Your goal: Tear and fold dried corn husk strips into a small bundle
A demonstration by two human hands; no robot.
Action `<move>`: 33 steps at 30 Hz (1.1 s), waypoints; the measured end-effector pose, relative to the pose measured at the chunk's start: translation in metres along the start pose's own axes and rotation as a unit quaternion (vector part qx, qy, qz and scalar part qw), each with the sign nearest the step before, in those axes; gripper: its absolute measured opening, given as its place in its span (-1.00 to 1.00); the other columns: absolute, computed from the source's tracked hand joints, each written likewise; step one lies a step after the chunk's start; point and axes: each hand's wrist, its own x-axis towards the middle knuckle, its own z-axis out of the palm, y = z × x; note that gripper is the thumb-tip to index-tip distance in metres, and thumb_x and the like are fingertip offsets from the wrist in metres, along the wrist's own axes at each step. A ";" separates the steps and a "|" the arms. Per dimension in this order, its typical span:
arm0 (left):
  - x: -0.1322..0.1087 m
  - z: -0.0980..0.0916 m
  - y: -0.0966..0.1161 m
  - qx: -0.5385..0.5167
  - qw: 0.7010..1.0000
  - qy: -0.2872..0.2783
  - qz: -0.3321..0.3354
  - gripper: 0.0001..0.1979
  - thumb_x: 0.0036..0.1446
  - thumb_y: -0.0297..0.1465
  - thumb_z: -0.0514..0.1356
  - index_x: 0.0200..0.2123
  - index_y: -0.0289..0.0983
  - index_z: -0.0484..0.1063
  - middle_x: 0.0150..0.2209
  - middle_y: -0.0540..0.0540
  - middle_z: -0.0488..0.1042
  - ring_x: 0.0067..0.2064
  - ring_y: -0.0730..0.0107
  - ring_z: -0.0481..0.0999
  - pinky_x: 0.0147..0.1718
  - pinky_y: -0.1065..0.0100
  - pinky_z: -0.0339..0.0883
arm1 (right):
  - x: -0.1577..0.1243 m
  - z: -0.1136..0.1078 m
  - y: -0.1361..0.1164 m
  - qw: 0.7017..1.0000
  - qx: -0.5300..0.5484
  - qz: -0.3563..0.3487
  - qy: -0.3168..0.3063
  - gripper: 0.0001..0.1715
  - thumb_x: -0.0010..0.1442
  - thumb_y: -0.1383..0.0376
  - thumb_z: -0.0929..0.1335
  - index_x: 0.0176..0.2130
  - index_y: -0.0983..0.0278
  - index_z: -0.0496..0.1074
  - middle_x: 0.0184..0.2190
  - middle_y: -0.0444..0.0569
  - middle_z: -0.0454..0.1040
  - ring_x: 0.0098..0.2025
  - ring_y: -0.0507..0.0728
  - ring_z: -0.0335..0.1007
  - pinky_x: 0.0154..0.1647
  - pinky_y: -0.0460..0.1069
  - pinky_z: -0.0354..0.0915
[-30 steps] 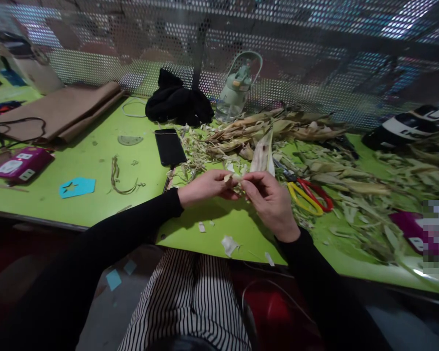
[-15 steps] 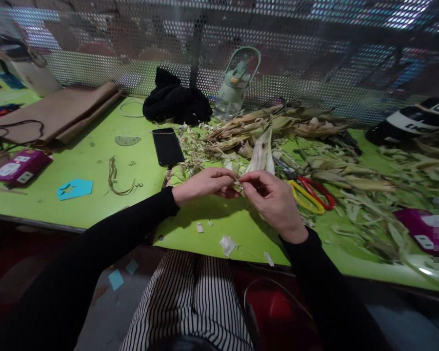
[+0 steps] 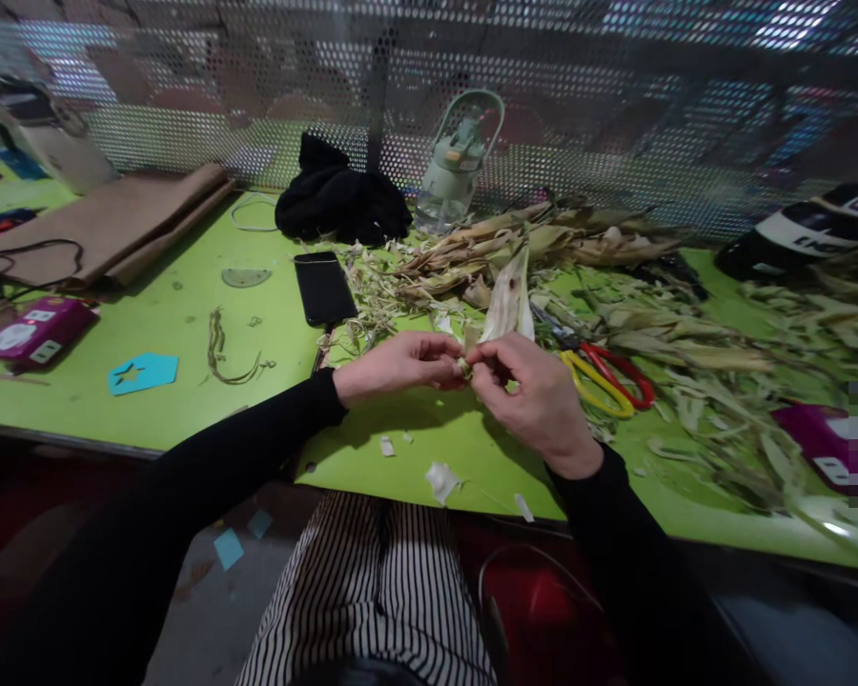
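Head view, left hand [image 3: 397, 366]: fingers pinched a small corn-husk piece [image 3: 464, 367].
Right hand [image 3: 533, 395]: fingers pinched its other side.
Location: the corn-husk piece was between the hands, above the green counter [image 3: 486, 462].
Scissors [image 3: 619, 361]: lay beside the right hand.

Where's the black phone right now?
In the head view, the black phone lies left of centre on the green table, beyond the left hand, with black cloth behind it and plant shreds on its right.

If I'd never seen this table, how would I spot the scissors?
On the green table, find the person's right hand. Just right of it, among husk strips, lie the scissors, handled in red and yellow, unlike the drab strips.
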 end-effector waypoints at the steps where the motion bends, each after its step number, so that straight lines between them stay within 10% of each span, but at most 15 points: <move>1: 0.000 0.000 0.000 0.001 1.000 -0.003 0.001 -0.89 0.20 -0.45 0.25 -0.20 -0.37 0.47 -0.29 -0.03 0.52 -0.29 0.56 0.47 -0.12 0.35 0.38 | 0.000 0.000 0.001 1.000 0.000 -0.012 -0.005 -0.86 0.22 0.41 0.30 -0.33 0.21 0.43 -0.41 -0.03 0.47 -0.39 0.12 0.40 -0.37 0.02 0.34; 12: -0.001 -0.001 -0.005 0.023 1.000 -0.015 0.004 -0.87 0.25 -0.39 0.21 -0.25 -0.36 0.42 -0.23 -0.10 0.51 -0.21 0.48 0.51 -0.02 0.25 0.38 | 0.001 -0.006 0.008 0.997 0.035 -0.032 -0.065 -0.88 0.21 0.40 0.32 -0.32 0.20 0.43 -0.29 0.00 0.49 -0.28 0.15 0.45 -0.26 0.05 0.40; 33: -0.001 0.005 -0.002 -0.017 0.999 0.021 -0.017 -0.78 0.23 -0.50 0.24 -0.05 -0.38 0.50 -0.20 -0.15 0.59 -0.20 0.46 0.58 0.05 0.17 0.45 | -0.002 -0.001 0.008 0.958 0.243 0.144 -0.040 -0.87 0.25 0.22 0.43 -0.25 0.20 0.42 -0.33 -0.11 0.50 -0.35 0.07 0.43 -0.33 -0.01 0.36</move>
